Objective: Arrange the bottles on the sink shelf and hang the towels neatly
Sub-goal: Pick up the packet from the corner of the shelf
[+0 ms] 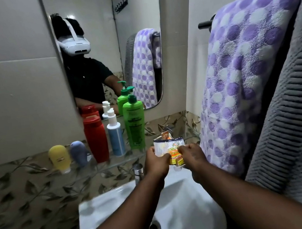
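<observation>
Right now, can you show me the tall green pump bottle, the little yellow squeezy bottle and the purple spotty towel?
Tall green pump bottle [134,125]: head view, middle of its body.
Little yellow squeezy bottle [58,157]: head view, its front.
Purple spotty towel [237,75]: head view, its hanging face.

Both hands are up over the sink [178,203], left hand [156,163] and right hand [193,157] pinching a crinkly packet [170,148] between them, right by the glass shelf [114,163]. On the shelf from left: yellow bottle [59,159], blue-grey bottle [79,153], red bottle [96,139], white pump bottle [116,136], green pump bottle [135,124], all upright in a row under the mirror [116,41]. On the right a purple dotted towel [247,73] hangs over the rail [206,23], grey towel [297,113] just beside it.
</observation>
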A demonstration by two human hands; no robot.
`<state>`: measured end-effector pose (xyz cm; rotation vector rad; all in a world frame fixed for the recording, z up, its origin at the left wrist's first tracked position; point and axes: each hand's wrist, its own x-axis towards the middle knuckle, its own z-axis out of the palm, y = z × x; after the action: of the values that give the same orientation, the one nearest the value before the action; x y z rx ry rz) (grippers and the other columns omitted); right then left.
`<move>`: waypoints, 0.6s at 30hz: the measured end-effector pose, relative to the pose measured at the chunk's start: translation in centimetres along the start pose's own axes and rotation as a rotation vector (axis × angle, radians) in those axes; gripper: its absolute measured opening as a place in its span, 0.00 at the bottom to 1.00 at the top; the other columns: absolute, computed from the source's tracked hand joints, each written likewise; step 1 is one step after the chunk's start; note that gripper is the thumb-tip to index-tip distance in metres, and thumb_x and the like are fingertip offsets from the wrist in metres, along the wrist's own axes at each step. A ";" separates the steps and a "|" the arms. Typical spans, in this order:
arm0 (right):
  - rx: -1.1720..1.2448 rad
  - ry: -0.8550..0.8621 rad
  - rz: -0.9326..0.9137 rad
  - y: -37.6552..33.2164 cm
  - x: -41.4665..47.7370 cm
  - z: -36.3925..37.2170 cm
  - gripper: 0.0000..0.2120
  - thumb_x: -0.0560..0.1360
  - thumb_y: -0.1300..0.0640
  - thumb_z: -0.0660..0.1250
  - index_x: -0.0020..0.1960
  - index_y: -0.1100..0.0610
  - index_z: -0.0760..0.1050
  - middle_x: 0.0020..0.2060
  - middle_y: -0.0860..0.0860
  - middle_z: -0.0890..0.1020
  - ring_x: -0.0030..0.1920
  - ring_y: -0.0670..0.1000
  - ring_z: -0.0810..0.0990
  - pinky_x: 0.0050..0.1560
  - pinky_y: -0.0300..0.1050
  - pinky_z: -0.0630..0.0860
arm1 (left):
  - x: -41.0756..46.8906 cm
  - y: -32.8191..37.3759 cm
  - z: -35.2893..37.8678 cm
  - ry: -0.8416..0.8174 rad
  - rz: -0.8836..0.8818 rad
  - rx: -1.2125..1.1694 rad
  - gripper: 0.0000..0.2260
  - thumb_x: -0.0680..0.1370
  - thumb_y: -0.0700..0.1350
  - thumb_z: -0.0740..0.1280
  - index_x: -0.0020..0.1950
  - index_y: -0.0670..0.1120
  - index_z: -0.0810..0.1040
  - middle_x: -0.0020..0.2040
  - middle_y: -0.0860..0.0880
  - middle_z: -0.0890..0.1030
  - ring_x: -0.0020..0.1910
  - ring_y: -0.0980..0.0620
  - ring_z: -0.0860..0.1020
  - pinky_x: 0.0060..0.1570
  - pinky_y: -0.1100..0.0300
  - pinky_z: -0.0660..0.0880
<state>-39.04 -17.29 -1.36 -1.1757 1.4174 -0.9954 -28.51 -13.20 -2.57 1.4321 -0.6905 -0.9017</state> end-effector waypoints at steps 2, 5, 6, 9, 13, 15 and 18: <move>-0.013 0.011 -0.004 0.7 -1.7 0.2 0.05 0.75 0.57 0.67 0.45 0.59 0.77 0.43 0.62 0.83 0.47 0.64 0.84 0.50 0.59 0.82 | -1.3 -0.7 -1.4 -0.005 -0.004 -0.014 0.16 0.75 0.34 0.70 0.59 0.47 0.74 0.53 0.46 0.83 0.50 0.47 0.83 0.51 0.51 0.81; -0.037 -0.011 -0.006 1.9 -4.5 1.4 0.05 0.75 0.58 0.68 0.43 0.60 0.78 0.40 0.61 0.83 0.38 0.59 0.82 0.41 0.54 0.80 | -3.6 -1.9 -4.4 0.006 -0.027 0.014 0.15 0.75 0.36 0.70 0.59 0.48 0.75 0.52 0.47 0.84 0.49 0.48 0.83 0.48 0.54 0.81; -0.046 -0.021 -0.004 2.4 -5.5 2.0 0.05 0.75 0.58 0.68 0.42 0.59 0.78 0.39 0.61 0.83 0.37 0.58 0.81 0.39 0.51 0.78 | -4.3 -2.3 -5.5 0.005 -0.035 0.013 0.15 0.76 0.36 0.70 0.59 0.48 0.75 0.53 0.47 0.84 0.50 0.48 0.83 0.51 0.52 0.81; -0.047 -0.068 0.009 3.8 -8.6 4.2 0.05 0.74 0.59 0.68 0.43 0.61 0.78 0.38 0.60 0.82 0.38 0.58 0.80 0.39 0.49 0.74 | -6.5 -3.4 -9.6 0.016 -0.052 -0.027 0.13 0.77 0.35 0.67 0.57 0.50 0.78 0.50 0.49 0.85 0.48 0.49 0.84 0.44 0.54 0.82; -0.061 -0.171 0.052 6.3 -14.4 8.6 0.04 0.73 0.59 0.67 0.44 0.60 0.77 0.39 0.60 0.83 0.39 0.59 0.81 0.40 0.50 0.75 | -10.1 -5.6 -17.0 0.100 -0.065 -0.025 0.11 0.77 0.36 0.68 0.56 0.48 0.78 0.51 0.46 0.85 0.42 0.50 0.81 0.35 0.59 0.73; -0.079 -0.231 0.063 7.9 -17.5 11.2 0.03 0.73 0.60 0.67 0.42 0.60 0.76 0.37 0.59 0.81 0.36 0.57 0.79 0.37 0.47 0.73 | -11.9 -7.0 -21.1 0.154 -0.077 -0.022 0.09 0.78 0.36 0.68 0.50 0.50 0.77 0.47 0.47 0.84 0.39 0.51 0.79 0.33 0.60 0.72; -0.090 -0.316 0.073 10.5 -21.6 15.1 0.02 0.73 0.62 0.68 0.42 0.60 0.76 0.38 0.60 0.81 0.37 0.58 0.80 0.40 0.50 0.76 | -14.6 -9.2 -26.5 0.244 -0.113 -0.025 0.10 0.78 0.35 0.69 0.48 0.50 0.76 0.44 0.49 0.83 0.38 0.51 0.81 0.34 0.61 0.75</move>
<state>-25.24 6.00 -9.92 -1.2752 1.2515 -0.6662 -14.52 13.74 -11.33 1.5394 -0.4174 -0.8018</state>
